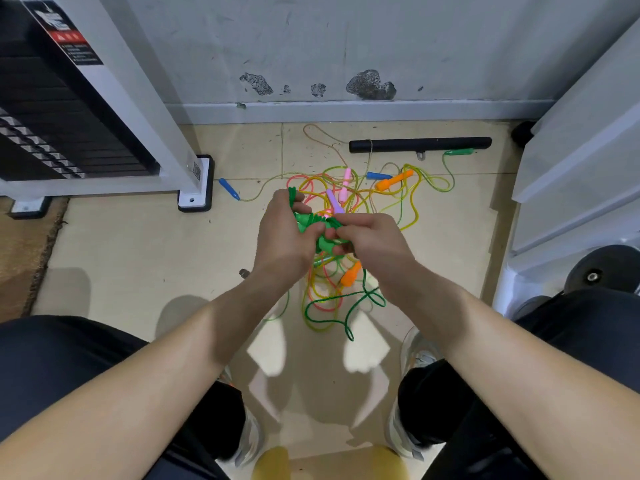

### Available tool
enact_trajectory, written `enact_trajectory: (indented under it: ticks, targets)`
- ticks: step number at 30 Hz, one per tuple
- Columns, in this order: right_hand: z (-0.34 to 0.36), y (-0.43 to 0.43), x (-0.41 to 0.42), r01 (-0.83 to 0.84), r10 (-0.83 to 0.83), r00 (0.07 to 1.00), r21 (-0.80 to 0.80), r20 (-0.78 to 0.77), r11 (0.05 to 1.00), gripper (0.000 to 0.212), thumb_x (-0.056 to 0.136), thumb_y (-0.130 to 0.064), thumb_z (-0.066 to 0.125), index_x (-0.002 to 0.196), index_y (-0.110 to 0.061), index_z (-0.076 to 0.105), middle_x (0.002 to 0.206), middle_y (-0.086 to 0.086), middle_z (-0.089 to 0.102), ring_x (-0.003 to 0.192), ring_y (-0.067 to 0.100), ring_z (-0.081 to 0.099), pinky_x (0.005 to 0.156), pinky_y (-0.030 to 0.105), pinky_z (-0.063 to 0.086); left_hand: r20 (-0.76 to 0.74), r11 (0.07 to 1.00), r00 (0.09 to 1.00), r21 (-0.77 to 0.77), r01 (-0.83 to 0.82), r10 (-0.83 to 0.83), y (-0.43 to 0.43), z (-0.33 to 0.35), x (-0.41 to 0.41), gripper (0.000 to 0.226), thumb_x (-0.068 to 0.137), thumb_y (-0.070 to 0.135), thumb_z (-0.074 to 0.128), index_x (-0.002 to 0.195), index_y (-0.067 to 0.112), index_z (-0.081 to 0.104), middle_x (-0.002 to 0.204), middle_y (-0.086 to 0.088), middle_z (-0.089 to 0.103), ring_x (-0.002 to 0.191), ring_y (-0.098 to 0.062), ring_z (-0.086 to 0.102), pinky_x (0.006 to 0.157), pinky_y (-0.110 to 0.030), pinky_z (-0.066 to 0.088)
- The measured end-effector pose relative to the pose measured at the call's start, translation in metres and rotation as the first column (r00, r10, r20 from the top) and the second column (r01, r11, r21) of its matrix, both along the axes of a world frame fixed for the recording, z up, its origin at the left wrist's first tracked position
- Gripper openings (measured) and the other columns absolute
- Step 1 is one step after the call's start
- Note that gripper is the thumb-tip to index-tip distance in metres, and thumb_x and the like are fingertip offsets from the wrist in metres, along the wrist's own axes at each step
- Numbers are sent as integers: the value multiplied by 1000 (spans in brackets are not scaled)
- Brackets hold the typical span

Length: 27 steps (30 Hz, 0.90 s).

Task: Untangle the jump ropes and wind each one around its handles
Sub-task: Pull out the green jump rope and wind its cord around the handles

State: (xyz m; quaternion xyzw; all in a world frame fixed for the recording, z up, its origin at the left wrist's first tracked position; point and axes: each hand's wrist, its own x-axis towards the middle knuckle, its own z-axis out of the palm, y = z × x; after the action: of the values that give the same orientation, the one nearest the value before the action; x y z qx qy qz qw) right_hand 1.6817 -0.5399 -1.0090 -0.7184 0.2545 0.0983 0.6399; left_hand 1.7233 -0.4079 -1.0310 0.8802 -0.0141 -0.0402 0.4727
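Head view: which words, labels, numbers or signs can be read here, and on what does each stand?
No text is readable.
On the white machine frame, black and red label: print too blurred.
Low on that frame, small sticker: code-like pattern, too small.
On the weight plates: marks too small.

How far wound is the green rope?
Partly: coils wrap its handles, gripped by left hand and right hand; a loose loop trails below.
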Motion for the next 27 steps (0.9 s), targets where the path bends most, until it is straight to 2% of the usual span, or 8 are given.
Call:
enact_trajectory:
  ticks: [2, 4, 7, 15, 18, 22, 24, 27]
  targets:
    - [-4, 8, -7, -47, 81, 985, -209, 154, 977, 26, 93, -12, 60, 112, -24, 73, 84, 8, 74, 68, 23, 66, 75, 36, 55, -40, 990, 994, -99, -102, 98, -3, -1, -1, 42, 86, 13, 74, 120, 16, 50, 104, 7, 60, 95, -10, 57, 84, -19, 42]
    - [-15, 17, -13, -35, 162, 942, -395, 293, 918, 30, 96, -16, 59, 123, -19, 71, 88, 4, 76, 74, 23, 68, 72, 35, 54, -136, 954, 973, -212, -213, 187, -5, -1, 0, 42, 86, 12, 75, 119, 18, 50, 101, 11, 60, 96, -9, 60, 88, -29, 52]
    - [-29, 22, -17, 37, 286, 861, -612, 421, 790, 35, 93, -17, 60, 127, -11, 69, 100, 9, 75, 88, 26, 68, 81, 38, 54, -340, 831, 908, -409, -377, 244, -7, 4, 4, 43, 87, 8, 74, 121, 12, 49, 103, 8, 58, 98, -17, 65, 73, -40, 63]
    - [-34, 13, -13, 111, 467, 728, -759, 501, 641, 24, 86, -18, 69, 107, -9, 75, 89, 8, 74, 79, 25, 69, 71, 35, 57, -613, 653, 789, -581, -485, 42, 3, 10, 12, 33, 87, 13, 76, 108, -3, 57, 98, -17, 56, 80, -24, 71, 70, -37, 61]
    - [-37, 12, -12, 114, 464, 729, -757, 504, 644, 18, 86, -20, 71, 101, -9, 73, 86, 5, 71, 76, 23, 66, 68, 37, 56, -577, 669, 817, -606, -430, 3, 6, 9, 12, 33, 82, 6, 81, 94, 4, 50, 94, -13, 53, 74, -20, 72, 65, -32, 60]
    - [-33, 17, -17, 128, 286, 823, -650, 492, 749, 17, 89, -31, 70, 85, -15, 67, 72, -5, 66, 67, 14, 61, 64, 34, 50, -552, 650, 830, -602, -463, 80, 13, 9, 23, 44, 81, 5, 81, 103, 7, 43, 102, -7, 56, 79, -21, 75, 62, -29, 60]
    - [-26, 19, -19, -12, 180, 942, -506, 285, 863, 28, 99, -38, 53, 80, -20, 65, 65, -4, 66, 61, 10, 57, 66, 36, 48, -556, 632, 828, -616, -470, 74, 18, 9, 30, 40, 81, 7, 81, 95, 8, 44, 108, -11, 56, 87, -24, 76, 62, -30, 60]
    - [-19, 12, -15, -234, 240, 970, -120, 40, 965, 41, 107, -38, 40, 91, -19, 72, 63, -2, 65, 54, 5, 49, 65, 30, 43, -548, 636, 836, -634, -440, 33, 23, 11, 36, 36, 82, 8, 81, 88, 10, 45, 109, -12, 54, 92, -26, 75, 63, -30, 60]
